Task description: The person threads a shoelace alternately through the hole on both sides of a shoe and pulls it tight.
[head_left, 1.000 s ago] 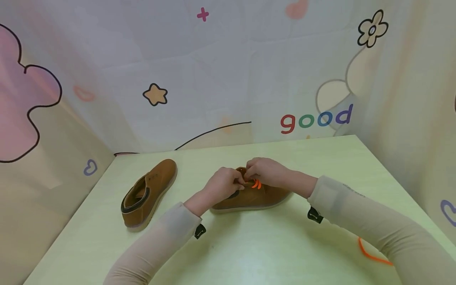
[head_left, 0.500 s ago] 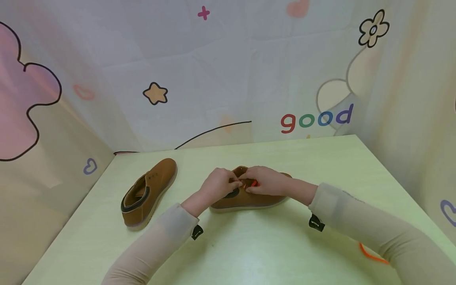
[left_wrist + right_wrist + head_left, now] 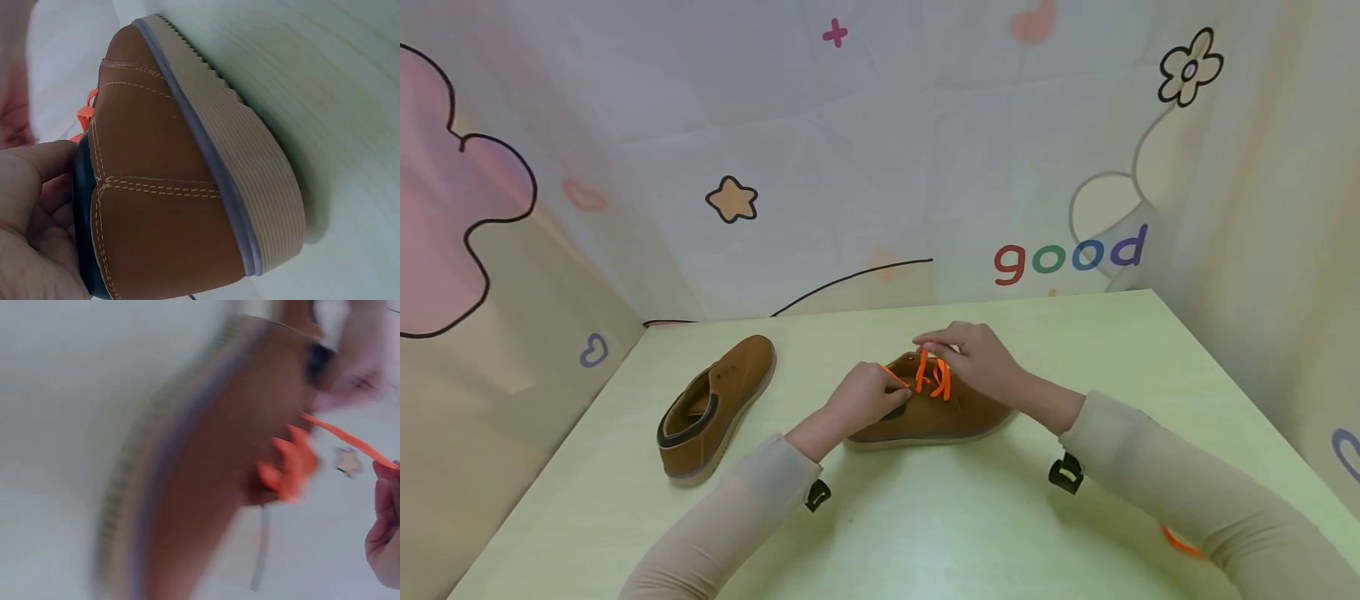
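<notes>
A brown leather shoe (image 3: 955, 421) with a dark collar lies on the table, toe to the right. An orange shoelace (image 3: 942, 381) runs through its eyelets. My left hand (image 3: 865, 398) grips the shoe at its opening; the left wrist view shows the thumb at the dark collar (image 3: 84, 219) and the other fingers curled behind it. Over the eyelets, my right hand (image 3: 977, 354) pinches one end of the shoelace (image 3: 350, 439), which is stretched taut upward from the shoe. The right wrist view is blurred around the shoe.
A second brown shoe (image 3: 718, 408), with no lace in its eyelets, stands to the left. Another orange lace (image 3: 1182, 542) lies at the right, partly under my right forearm. A printed curtain (image 3: 850, 167) hangs behind the light green table (image 3: 940, 525).
My right hand went down to the eyelets, then rose with the lace end, drawing it out of the shoe. The left hand stays at the shoe's opening.
</notes>
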Available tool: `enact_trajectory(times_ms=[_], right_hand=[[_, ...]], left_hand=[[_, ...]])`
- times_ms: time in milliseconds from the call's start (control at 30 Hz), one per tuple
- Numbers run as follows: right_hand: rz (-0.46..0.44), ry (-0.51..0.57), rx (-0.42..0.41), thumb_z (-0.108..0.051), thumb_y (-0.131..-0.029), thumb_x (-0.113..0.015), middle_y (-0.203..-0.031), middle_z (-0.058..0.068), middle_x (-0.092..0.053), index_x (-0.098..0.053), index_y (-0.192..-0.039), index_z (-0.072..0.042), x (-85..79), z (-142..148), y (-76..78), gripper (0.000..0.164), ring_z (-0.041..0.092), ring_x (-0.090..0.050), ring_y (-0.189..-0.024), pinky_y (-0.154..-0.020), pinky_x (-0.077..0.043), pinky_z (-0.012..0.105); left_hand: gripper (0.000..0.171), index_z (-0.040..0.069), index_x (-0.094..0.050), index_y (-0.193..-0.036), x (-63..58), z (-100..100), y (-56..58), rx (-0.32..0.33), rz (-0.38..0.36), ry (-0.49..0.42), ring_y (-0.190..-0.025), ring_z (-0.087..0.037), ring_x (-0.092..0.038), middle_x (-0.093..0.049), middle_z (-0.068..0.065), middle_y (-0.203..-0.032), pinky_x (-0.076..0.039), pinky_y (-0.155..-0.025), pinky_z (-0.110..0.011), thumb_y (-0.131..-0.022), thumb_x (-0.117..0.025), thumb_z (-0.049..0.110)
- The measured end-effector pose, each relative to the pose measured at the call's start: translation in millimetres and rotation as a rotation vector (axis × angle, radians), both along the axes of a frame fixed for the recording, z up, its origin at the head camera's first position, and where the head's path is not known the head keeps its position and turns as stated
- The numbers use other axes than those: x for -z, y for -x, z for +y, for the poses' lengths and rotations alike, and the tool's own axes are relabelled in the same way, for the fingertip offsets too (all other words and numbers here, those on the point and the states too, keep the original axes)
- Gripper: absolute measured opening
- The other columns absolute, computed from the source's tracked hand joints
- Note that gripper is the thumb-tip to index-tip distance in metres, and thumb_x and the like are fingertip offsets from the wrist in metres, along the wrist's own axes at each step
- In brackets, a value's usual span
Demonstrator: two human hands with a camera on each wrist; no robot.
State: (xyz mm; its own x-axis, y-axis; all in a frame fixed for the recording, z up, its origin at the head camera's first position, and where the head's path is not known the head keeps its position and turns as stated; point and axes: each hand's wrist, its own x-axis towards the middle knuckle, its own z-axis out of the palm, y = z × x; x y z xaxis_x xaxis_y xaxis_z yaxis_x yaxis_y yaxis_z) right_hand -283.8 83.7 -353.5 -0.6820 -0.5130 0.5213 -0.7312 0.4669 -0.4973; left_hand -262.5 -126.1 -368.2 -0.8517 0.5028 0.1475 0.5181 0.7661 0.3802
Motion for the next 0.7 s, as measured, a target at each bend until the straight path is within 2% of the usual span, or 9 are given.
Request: enact_trajectory(times_ms=[133,233,333,400,433,567,633,700], right_hand=[[-0.037,0.153,0.066,-0.002,-0.098,-0.063,-0.099,0.019,-0.079,-0.076,-0.115,0.003,-35.3,6.8,-1.3,0.021,0.002,-0.053,-0.068,-0.054,-0.036,0.019],[-0.018,0.246,0.096,-0.001,-0.099,-0.063,-0.097,0.021,-0.078,-0.075,-0.114,0.004,-56.5,14.4,-2.9,0.020,-0.004,-0.057,-0.075,-0.059,-0.043,0.015],[-0.028,0.270,0.123,-0.004,-0.101,-0.061,-0.097,0.021,-0.078,-0.074,-0.114,0.004,-69.5,23.0,-6.8,0.020,-0.003,-0.057,-0.076,-0.068,-0.046,0.014],[-0.081,0.255,0.133,-0.007,-0.102,-0.059,-0.095,0.016,-0.079,-0.074,-0.116,0.002,-73.2,28.5,-9.3,0.022,0.000,-0.057,-0.077,-0.069,-0.046,0.016],[-0.128,0.240,0.129,-0.009,-0.104,-0.058,-0.093,0.011,-0.079,-0.073,-0.118,0.002,-73.5,31.6,-10.4,0.023,0.001,-0.057,-0.078,-0.069,-0.046,0.017],[-0.310,0.120,0.093,-0.013,-0.106,-0.054,-0.082,-0.006,-0.068,-0.070,-0.124,0.000,-69.9,46.3,-18.4,0.027,0.009,-0.056,-0.078,-0.069,-0.046,0.022],[-0.387,0.033,0.063,-0.013,-0.107,-0.053,-0.080,-0.006,-0.062,-0.068,-0.126,0.000,-66.2,54.7,-24.2,0.027,0.011,-0.056,-0.078,-0.069,-0.047,0.022],[-0.443,-0.057,0.032,-0.013,-0.106,-0.053,-0.079,-0.002,-0.059,-0.068,-0.126,0.000,-62.1,62.8,-31.2,0.028,0.015,-0.056,-0.079,-0.072,-0.050,0.023]], left_hand=[[0.019,0.004,-0.083,-0.090,0.0,1.5,-0.4,-0.051,-0.023,0.005,-0.058,-0.005,-0.043,-0.078,-0.008,-0.076,-0.033,-0.057,-0.016,-0.097,-0.068,0.013],[0.021,0.003,-0.083,-0.090,0.0,2.6,-0.5,-0.067,-0.043,-0.007,-0.055,-0.006,-0.038,-0.074,-0.008,-0.071,-0.029,-0.055,-0.016,-0.098,-0.067,0.013],[0.021,0.003,-0.083,-0.091,0.3,2.9,-1.0,-0.071,-0.059,-0.014,-0.051,-0.006,-0.033,-0.067,-0.006,-0.063,-0.025,-0.052,-0.017,-0.099,-0.066,0.013],[0.022,0.003,-0.083,-0.094,0.1,1.3,-1.3,-0.066,-0.067,-0.008,-0.051,-0.007,-0.033,-0.067,-0.007,-0.064,-0.026,-0.053,-0.017,-0.100,-0.065,0.014],[0.021,0.003,-0.082,-0.098,-0.4,0.1,-1.8,-0.059,-0.066,-0.003,-0.053,-0.008,-0.037,-0.072,-0.008,-0.069,-0.029,-0.054,-0.017,-0.100,-0.065,0.015],[0.020,0.006,-0.081,-0.108,-4.9,-9.9,-5.1,-0.004,-0.035,0.017,-0.072,-0.013,-0.063,-0.080,-0.009,-0.096,-0.049,-0.069,-0.021,-0.100,-0.065,0.016],[0.019,0.007,-0.080,-0.110,-9.9,-17.6,-7.6,0.007,-0.015,0.021,-0.084,-0.016,-0.068,-0.080,-0.007,-0.104,-0.053,-0.078,-0.026,-0.100,-0.067,0.016],[0.019,0.006,-0.080,-0.110,-15.0,-26.7,-9.1,-0.004,0.008,0.022,-0.088,-0.018,-0.070,-0.080,-0.007,-0.103,-0.055,-0.082,-0.030,-0.099,-0.067,0.015]])
